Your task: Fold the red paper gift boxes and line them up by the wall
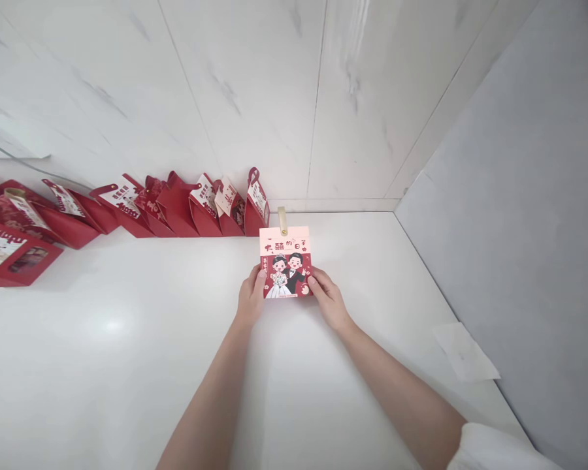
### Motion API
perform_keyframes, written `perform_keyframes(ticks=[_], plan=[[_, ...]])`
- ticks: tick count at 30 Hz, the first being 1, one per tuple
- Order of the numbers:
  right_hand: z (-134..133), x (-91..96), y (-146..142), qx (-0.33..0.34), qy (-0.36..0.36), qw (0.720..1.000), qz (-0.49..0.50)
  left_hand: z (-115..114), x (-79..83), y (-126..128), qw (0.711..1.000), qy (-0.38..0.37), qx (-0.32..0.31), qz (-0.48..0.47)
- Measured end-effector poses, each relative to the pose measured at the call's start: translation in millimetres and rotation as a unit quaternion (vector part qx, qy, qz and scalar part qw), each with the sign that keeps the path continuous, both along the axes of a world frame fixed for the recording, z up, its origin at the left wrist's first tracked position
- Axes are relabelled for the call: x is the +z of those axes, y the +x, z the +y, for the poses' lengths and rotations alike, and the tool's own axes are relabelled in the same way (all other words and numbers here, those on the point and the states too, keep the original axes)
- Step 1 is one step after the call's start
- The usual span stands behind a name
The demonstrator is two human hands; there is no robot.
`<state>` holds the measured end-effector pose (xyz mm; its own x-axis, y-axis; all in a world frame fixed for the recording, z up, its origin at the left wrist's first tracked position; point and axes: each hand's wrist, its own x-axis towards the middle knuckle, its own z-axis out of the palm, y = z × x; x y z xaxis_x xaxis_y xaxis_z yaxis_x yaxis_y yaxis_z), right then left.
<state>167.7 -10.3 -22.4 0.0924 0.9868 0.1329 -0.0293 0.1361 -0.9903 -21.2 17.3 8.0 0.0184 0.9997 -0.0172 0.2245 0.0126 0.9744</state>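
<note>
A small red and pink gift box [286, 262] with a cartoon wedding couple on its face and a gold tab on top stands upright on the white table [127, 339]. My left hand [251, 297] grips its lower left edge, fingers curled round it. On the other side, my right hand [326, 299] holds the lower right edge the same way. Both forearms reach in from the bottom of the view.
A row of several red gift boxes [176, 209] with printed tags lines the back wall from the far left to just left of the held box. A white paper scrap [465, 352] lies at the right, by the grey wall [519, 215].
</note>
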Motion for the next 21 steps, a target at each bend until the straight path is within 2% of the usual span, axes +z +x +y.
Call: perform_keyframes(ticks=[7, 16, 19, 21], plan=[[-0.4, 4.4, -2.4, 0.012, -0.040, 0.998, 0.048, 0.7, -1.6, -1.7, 1.000, -0.012, -0.004, -0.007], [-0.8, 6.8, -3.5, 0.017, -0.046, 0.997, 0.058, 2.0, -3.4, -2.9, 1.000, -0.012, -0.005, -0.007], [0.8, 6.8, -1.8, 0.014, -0.049, 0.997, 0.065, 0.2, -2.5, -4.3, 0.998, 0.005, -0.049, -0.033], [3.3, 6.5, 0.8, -0.001, -0.053, 0.995, 0.086, -3.2, 0.5, -2.9, 0.991, 0.054, -0.106, -0.064]])
